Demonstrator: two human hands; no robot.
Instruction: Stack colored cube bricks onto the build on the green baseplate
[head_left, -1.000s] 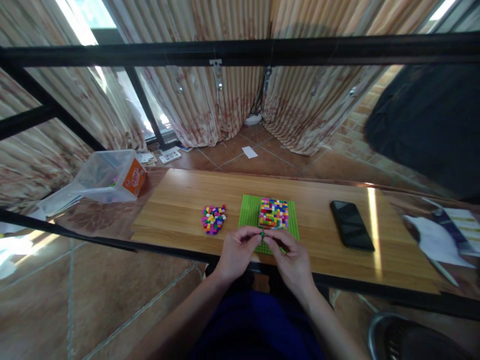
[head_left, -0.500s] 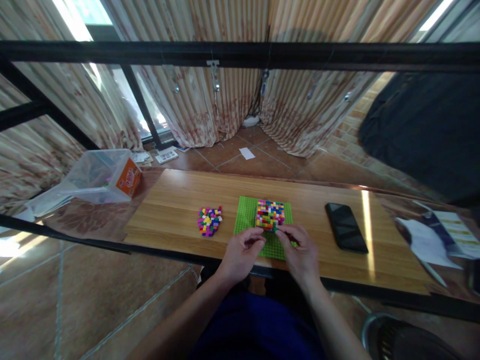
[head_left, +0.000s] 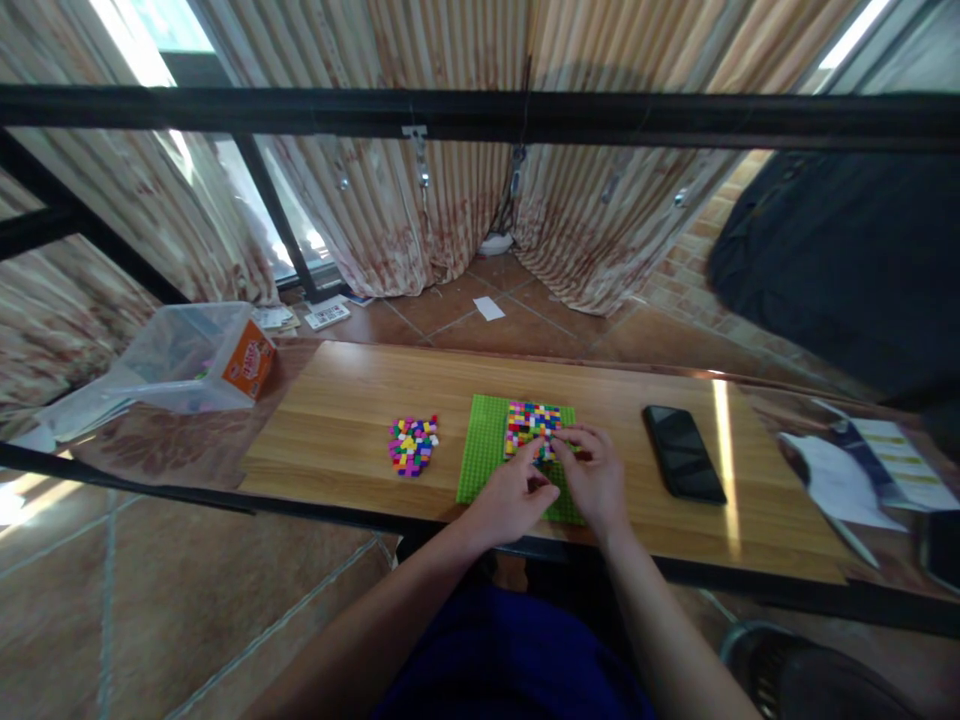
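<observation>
Fingers of right hand (head_left: 598, 482) bent at near right edge of block build (head_left: 531, 418); cannot tell whether they pinch anything. Left hand (head_left: 510, 502) just in front of build, thumb and forefinger parted, not gripping. Green board (head_left: 477, 458) beneath build, stretching to its left and front. Loose bricks (head_left: 412, 446) left of build, phone (head_left: 683, 453) right of it, both on wooden surface (head_left: 360, 395).

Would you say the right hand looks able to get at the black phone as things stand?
Probably yes: the black phone lies on the wooden tabletop, off to the right of the right hand, with nothing visible standing between them, though that hand is at the block build.
</observation>
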